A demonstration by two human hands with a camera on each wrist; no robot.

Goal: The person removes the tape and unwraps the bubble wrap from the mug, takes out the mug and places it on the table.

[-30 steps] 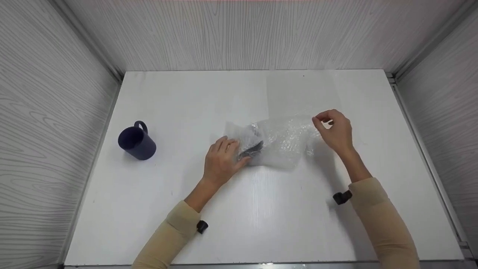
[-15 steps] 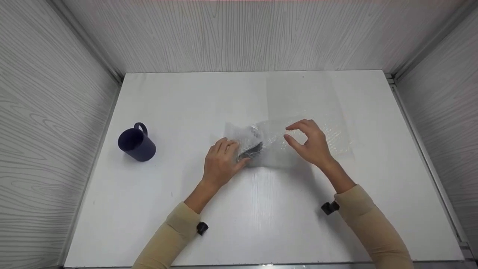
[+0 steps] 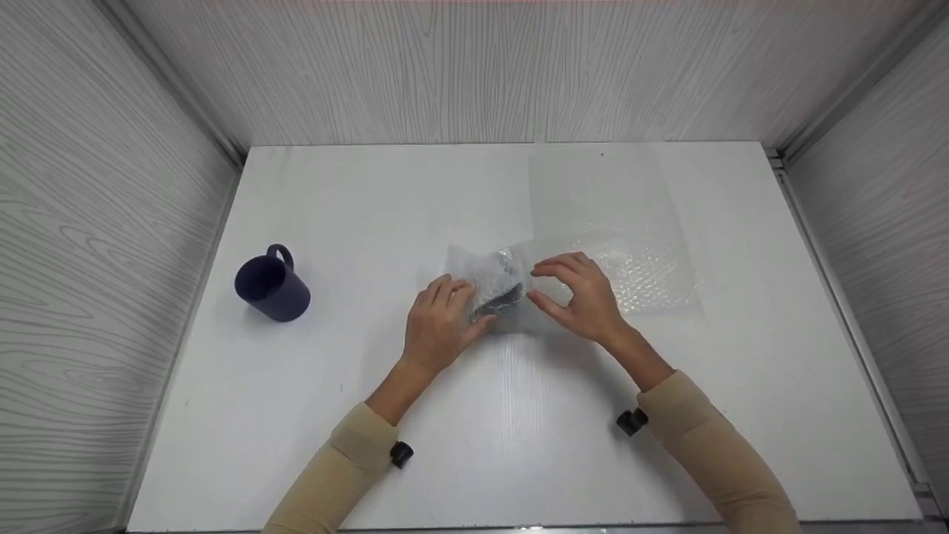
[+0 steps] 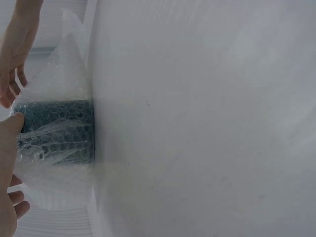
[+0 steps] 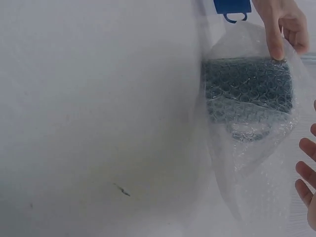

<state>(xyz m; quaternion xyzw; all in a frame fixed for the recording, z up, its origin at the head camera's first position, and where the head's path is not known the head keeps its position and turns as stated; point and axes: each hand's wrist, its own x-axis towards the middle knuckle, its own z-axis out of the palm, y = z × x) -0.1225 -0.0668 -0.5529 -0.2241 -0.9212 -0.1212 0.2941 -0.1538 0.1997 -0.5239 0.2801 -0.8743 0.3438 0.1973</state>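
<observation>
Centrally in frame, the bundle (image 3: 492,274) gripped by the left hand (image 3: 437,320) lies left of the right hand (image 3: 590,302), whose fingers stand apart.

Over the past second the right hand (image 3: 582,300) has travelled left and slightly nearer, from the lifted right part of the bubble wrap (image 3: 645,274) to just right of the wrapped bundle (image 3: 500,300), and its thumb and fingertips, close together before, now stand parted. Its sleeve (image 3: 712,445) and black wrist camera (image 3: 632,421) have shifted left and nearer too, while the wrap's right part has dropped and now spreads farther right across the desk (image 3: 756,386).
</observation>
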